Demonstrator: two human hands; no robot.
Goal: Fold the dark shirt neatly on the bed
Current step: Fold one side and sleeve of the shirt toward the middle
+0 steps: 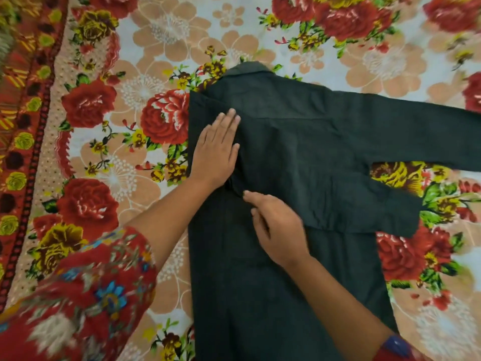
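1. The left hand (217,149) is lying flat on the dark shirt (299,157). Its fingers are straight and close together, pointing up toward the collar (247,67). It is pressing the cloth down near the shirt's left folded edge and gripping nothing.
2. The right hand (278,225) is resting lower down, on the middle of the shirt. Its pointing finger is reaching out to the edge of the folded sleeve (364,207), and its other fingers are bending. It is too blurry to tell if this hand is pinching the cloth or only touching it.
3. Both arms are reaching in from the bottom, and the two hands are sitting near each other.
4. The left arm is wearing a red flowery sleeve (86,290). A blue band (395,346) is showing on the right wrist.
5. The shirt is lying spread on the bed (145,194), collar at the far end. One side is folded in already. The folded sleeve is lying across the body toward the right.
6. The other sleeve (416,121) is sticking straight out to the right, flat on the bed.
7. The bed is wearing a sheet with big red roses and tan flowers.
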